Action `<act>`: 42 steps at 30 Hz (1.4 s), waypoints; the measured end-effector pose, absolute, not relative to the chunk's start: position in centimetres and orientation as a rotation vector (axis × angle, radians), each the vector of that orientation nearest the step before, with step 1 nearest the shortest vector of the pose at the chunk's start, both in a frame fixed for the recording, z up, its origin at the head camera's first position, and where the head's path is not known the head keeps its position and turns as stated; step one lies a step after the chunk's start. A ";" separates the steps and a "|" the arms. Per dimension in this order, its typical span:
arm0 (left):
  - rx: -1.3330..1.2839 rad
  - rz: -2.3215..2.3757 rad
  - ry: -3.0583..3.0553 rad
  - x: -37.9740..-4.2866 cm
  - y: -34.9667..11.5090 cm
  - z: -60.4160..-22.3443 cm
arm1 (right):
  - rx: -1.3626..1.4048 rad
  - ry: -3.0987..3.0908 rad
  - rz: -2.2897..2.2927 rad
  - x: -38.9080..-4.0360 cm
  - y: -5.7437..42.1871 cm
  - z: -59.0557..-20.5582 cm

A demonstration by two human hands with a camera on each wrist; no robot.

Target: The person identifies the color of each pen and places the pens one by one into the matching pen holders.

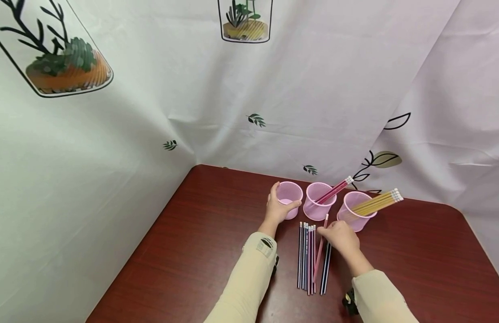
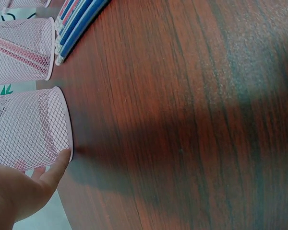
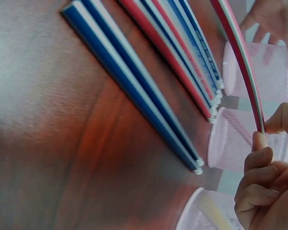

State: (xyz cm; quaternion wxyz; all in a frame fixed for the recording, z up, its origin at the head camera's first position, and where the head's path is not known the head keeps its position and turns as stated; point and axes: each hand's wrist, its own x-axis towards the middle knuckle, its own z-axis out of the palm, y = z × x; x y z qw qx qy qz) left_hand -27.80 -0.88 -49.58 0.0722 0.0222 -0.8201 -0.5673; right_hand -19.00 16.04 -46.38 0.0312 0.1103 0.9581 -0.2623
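Note:
My left hand [image 1: 275, 210] grips the leftmost pink mesh cup [image 1: 291, 215], thumb and fingers spread around its side near the rim. In the left wrist view the thumb lies along that cup's wall. Over the loose pencils, my right hand [image 1: 340, 236] pinches a red striped pencil [image 3: 243, 62] between thumb and forefinger, its white eraser end pointing toward the cups. Beneath it lies a row of blue and red striped pencils [image 1: 306, 260], with two dark blue pencils [image 3: 134, 86] set apart on the right.
The middle pink cup [image 1: 312, 212] holds several red pencils [image 1: 334, 191]. In the right pink cup [image 1: 347, 218] lean several yellow pencils [image 1: 376, 204]. All stand on a dark red wooden table [image 1: 185, 251], with a printed white cloth [image 1: 217, 89] hanging behind.

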 end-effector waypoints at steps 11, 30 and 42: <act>0.084 -1.709 -2.483 -27.8 -0.9 -49.6 | 0.328 2.945 -0.857 -19.4 16.7 -44.0; 0.071 -1.700 -2.485 -27.8 -1.0 -49.6 | 0.323 3.086 -0.866 -20.9 17.9 -39.7; 0.068 -1.670 -2.503 -27.8 -1.0 -49.5 | 0.375 3.182 -1.088 -22.1 18.4 -36.9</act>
